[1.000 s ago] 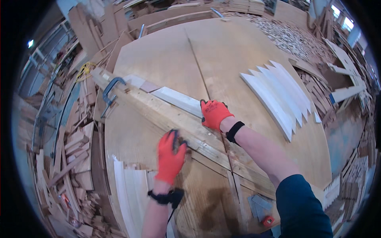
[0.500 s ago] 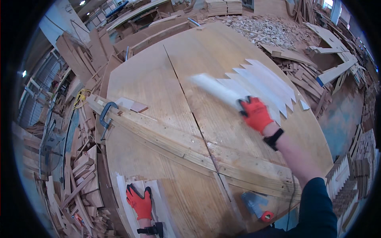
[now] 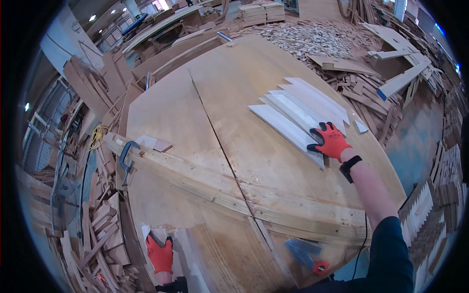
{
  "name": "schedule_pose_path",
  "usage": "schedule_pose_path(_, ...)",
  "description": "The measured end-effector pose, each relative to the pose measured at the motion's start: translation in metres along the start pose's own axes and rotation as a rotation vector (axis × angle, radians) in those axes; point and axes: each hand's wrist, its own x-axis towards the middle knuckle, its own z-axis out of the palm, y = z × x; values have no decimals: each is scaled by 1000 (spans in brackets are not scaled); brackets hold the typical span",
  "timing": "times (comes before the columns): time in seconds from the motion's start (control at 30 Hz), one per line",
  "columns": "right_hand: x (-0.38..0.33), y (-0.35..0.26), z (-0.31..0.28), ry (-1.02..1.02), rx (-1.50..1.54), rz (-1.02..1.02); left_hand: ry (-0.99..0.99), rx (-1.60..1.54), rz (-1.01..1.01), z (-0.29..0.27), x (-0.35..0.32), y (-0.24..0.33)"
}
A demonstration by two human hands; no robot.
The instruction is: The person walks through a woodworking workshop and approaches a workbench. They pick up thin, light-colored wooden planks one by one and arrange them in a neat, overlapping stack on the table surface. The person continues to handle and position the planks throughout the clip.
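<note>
My right hand (image 3: 334, 141), in a red glove with black fingertips, rests with fingers spread across the near ends of pale boards. Its thumb lies toward the nearest pale board (image 3: 288, 133), its fingers over the neighbouring pale boards (image 3: 317, 105). These boards lie side by side on a large wooden panel, their pointed ends stepped. At the lower left, my left hand (image 3: 160, 254), gloved alike, has its thumb apart from its fingers. It lies on or just over light wooden strips (image 3: 194, 259); contact beneath the palm is hidden.
A long wooden rail (image 3: 195, 185) crosses the panel, with a C-clamp (image 3: 125, 158) at its left end. Near the front edge lie a clear-blue flat piece (image 3: 299, 251) and a red tape measure (image 3: 320, 267). Scrap wood (image 3: 100, 229) heaps at left; offcuts (image 3: 312, 41) cover the floor behind.
The blurred board under my right hand now lies still, nearly parallel with the others. My right hand has come toward the near ends; the whole view has shifted slightly.
</note>
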Motion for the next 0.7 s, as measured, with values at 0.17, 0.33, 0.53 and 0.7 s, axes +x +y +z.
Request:
schedule_pose_path(0.17,7,-27,5,-72,-62,149,-97,78,260,-17,4,49)
schedule_pose_path(0.33,6,-35,8,-54,-89,99,-222,122,545,-22,15,108)
schedule_pose_path(0.53,-23,-81,-3,71,-24,-65,-345,127,1103,-10,12,211)
schedule_pose_path(0.7,-86,-133,10,-587,1474,-168,-454,-92,1466,36,-14,303)
